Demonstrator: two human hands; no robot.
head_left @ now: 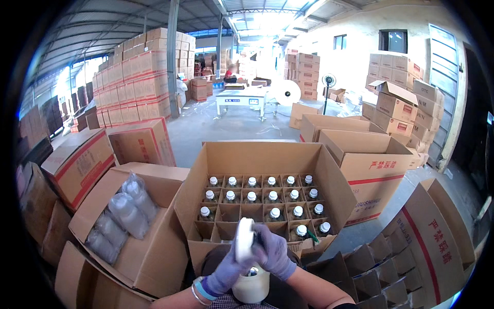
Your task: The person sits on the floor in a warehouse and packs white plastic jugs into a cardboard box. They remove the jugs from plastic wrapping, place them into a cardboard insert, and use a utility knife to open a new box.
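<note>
In front of my lap, my left hand (226, 269), in a lavender-grey glove, grips a thick white round piece (244, 238) from below. It stands on edge and looks like a lid or a roll; I cannot tell which. My right hand (274, 252), gloved the same way, is closed against its right side, its fingertips partly hidden. Just under both hands sits a cream tub (251, 289) with something shiny in its mouth. Beyond them stands an open carton (257, 158) with cardboard dividers, holding several clear bottles (274, 213) with white caps. Some front cells hold no bottle.
At left, an open carton (154, 247) holds bagged clear bottles (128, 211). A carton with dividers (427, 242) lies tilted at right, near another open carton (365, 170). Farther off are a white machine table (241, 98), a fan (329, 80), stacked cartons (139, 77) and a seated person.
</note>
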